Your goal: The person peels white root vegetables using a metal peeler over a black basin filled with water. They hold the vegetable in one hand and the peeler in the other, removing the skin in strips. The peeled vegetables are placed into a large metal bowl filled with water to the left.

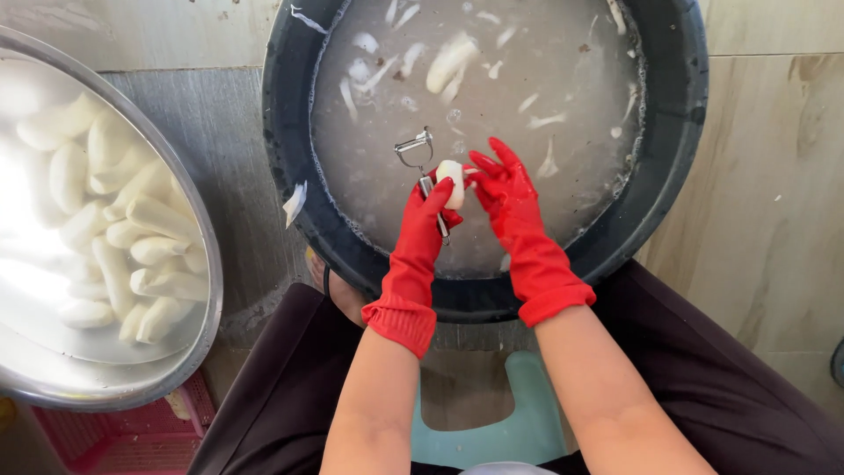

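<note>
Behind the left hand (428, 211), the peeler (420, 163) handle hides.

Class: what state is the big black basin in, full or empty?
Partly full. The black basin holds cloudy water with white peelings floating; its inner wall shows above the waterline.

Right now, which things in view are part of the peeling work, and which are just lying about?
In use:
left hand with metal peeler
right hand on white peeled piece
dark basin of cloudy water
steel bowl of peeled pieces

Lying about:
red crate
pale green stool
</note>
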